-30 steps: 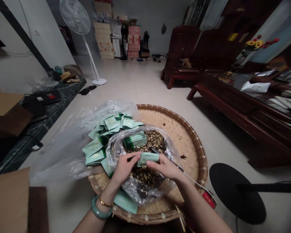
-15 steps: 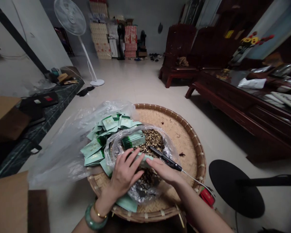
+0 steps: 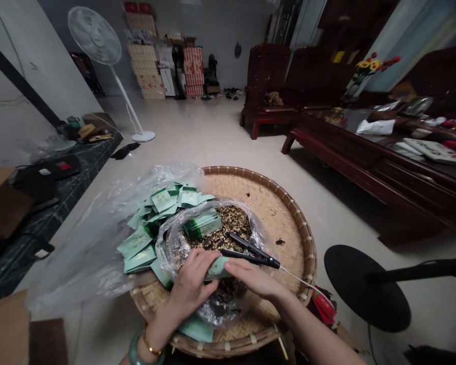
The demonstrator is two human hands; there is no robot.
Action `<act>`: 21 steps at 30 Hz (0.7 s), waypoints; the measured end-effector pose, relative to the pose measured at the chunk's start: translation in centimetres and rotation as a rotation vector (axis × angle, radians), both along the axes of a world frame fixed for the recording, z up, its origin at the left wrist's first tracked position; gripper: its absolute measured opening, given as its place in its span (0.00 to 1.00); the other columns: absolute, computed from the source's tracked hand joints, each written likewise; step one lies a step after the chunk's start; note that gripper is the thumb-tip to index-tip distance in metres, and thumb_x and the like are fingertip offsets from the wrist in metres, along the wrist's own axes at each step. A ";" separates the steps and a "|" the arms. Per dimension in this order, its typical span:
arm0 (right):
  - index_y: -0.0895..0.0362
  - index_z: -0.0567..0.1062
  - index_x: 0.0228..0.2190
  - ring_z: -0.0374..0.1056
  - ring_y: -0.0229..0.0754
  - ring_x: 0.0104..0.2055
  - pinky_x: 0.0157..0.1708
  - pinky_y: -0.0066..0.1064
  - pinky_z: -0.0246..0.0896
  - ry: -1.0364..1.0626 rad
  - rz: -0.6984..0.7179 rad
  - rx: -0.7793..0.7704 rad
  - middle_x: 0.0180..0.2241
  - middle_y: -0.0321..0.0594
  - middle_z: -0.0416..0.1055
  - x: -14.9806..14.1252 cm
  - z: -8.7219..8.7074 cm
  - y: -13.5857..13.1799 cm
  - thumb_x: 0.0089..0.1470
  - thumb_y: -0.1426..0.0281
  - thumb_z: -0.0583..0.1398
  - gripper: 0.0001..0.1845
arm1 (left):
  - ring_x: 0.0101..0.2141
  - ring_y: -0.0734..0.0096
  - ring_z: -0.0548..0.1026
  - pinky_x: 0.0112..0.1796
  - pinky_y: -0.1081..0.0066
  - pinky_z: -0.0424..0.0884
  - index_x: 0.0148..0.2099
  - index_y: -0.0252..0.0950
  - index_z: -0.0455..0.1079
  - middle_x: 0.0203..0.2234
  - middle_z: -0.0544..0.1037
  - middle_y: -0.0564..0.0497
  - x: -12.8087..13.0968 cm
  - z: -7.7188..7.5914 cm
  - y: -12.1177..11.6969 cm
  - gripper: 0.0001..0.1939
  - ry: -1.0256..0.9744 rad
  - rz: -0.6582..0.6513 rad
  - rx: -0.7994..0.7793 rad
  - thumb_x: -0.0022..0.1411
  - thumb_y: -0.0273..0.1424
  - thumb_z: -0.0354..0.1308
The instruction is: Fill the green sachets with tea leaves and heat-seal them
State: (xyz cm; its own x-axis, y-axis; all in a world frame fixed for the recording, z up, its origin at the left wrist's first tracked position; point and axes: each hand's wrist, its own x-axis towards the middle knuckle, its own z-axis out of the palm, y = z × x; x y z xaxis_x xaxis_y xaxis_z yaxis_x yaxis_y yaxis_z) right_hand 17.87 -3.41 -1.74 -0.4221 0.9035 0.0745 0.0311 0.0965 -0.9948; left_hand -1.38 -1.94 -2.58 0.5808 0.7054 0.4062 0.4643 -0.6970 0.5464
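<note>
Both of my hands are over an open clear plastic bag of dark and pale dried flakes. My left hand lies with its fingers over one end of a light green packet. My right hand pinches the other end, thumb on top; its other fingers are hidden. A black hair straightener with its jaws apart rests just beyond my right hand; whether they touch is unclear. A stack of green packets sits on the flakes inside the bag.
The bag stands on a round woven bamboo tray. More green packets are heaped at its left on a large plastic sheet. A white cord crosses the right rim. A black round stand base is at right.
My left hand has turned over from pinching the packet's end to lying across it. The straightener, earlier mostly hidden behind my right hand, now shows with parted jaws. The whole view has shifted slightly.
</note>
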 end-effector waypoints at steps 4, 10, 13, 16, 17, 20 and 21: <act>0.57 0.79 0.36 0.73 0.41 0.38 0.42 0.34 0.70 -0.039 0.031 -0.008 0.35 0.39 0.78 0.7 1.4 -0.6 0.61 0.53 0.50 0.24 | 0.44 0.59 0.70 0.45 0.57 0.71 0.52 0.36 0.64 0.42 0.76 0.45 0.0 0.1 0.1 0.24 -0.025 0.031 -0.026 0.52 0.21 0.57; 0.55 0.72 0.50 0.69 0.49 0.50 0.51 0.46 0.64 -0.344 -0.343 0.159 0.48 0.47 0.74 4.2 0.7 -0.4 0.59 0.62 0.56 0.19 | 0.43 0.59 0.74 0.44 0.58 0.71 0.48 0.38 0.67 0.41 0.76 0.46 -0.6 0.1 0.6 0.18 -0.091 0.179 -0.082 0.52 0.26 0.60; 0.57 0.64 0.58 0.63 0.57 0.54 0.52 0.52 0.60 -0.794 -0.384 0.312 0.53 0.52 0.68 5.1 -1.3 -0.1 0.47 0.72 0.65 0.36 | 0.42 0.60 0.75 0.42 0.59 0.73 0.46 0.38 0.68 0.41 0.77 0.46 -0.8 -0.1 0.8 0.17 -0.141 0.261 -0.130 0.52 0.29 0.62; 0.58 0.57 0.61 0.64 0.56 0.50 0.48 0.49 0.63 -1.015 -0.365 0.362 0.50 0.52 0.68 5.0 -3.0 0.2 0.44 0.78 0.63 0.43 | 0.41 0.60 0.77 0.42 0.60 0.74 0.45 0.37 0.69 0.41 0.78 0.45 -1.1 -0.2 0.9 0.17 -0.208 0.322 -0.198 0.52 0.31 0.62; 0.58 0.55 0.62 0.64 0.55 0.49 0.48 0.48 0.64 -1.034 -0.370 0.380 0.49 0.51 0.68 5.0 -3.3 0.4 0.45 0.78 0.62 0.43 | 0.41 0.60 0.77 0.42 0.60 0.74 0.45 0.37 0.69 0.41 0.78 0.45 -1.1 -0.2 0.9 0.17 -0.234 0.340 -0.229 0.51 0.32 0.62; 0.58 0.51 0.63 0.64 0.54 0.47 0.47 0.47 0.64 -1.029 -0.407 0.434 0.47 0.52 0.68 5.3 -3.7 1.1 0.48 0.78 0.59 0.42 | 0.38 0.61 0.78 0.41 0.63 0.76 0.44 0.36 0.69 0.40 0.78 0.46 -1.4 -0.2 0.9 0.18 -0.339 0.392 -0.338 0.50 0.34 0.64; 0.59 0.51 0.63 0.64 0.54 0.48 0.47 0.47 0.64 -1.030 -0.438 0.445 0.48 0.52 0.67 5.5 -3.7 1.4 0.49 0.77 0.58 0.41 | 0.37 0.62 0.79 0.40 0.63 0.77 0.44 0.36 0.69 0.40 0.79 0.46 -1.5 -0.2 1.0 0.19 -0.382 0.410 -0.371 0.49 0.34 0.64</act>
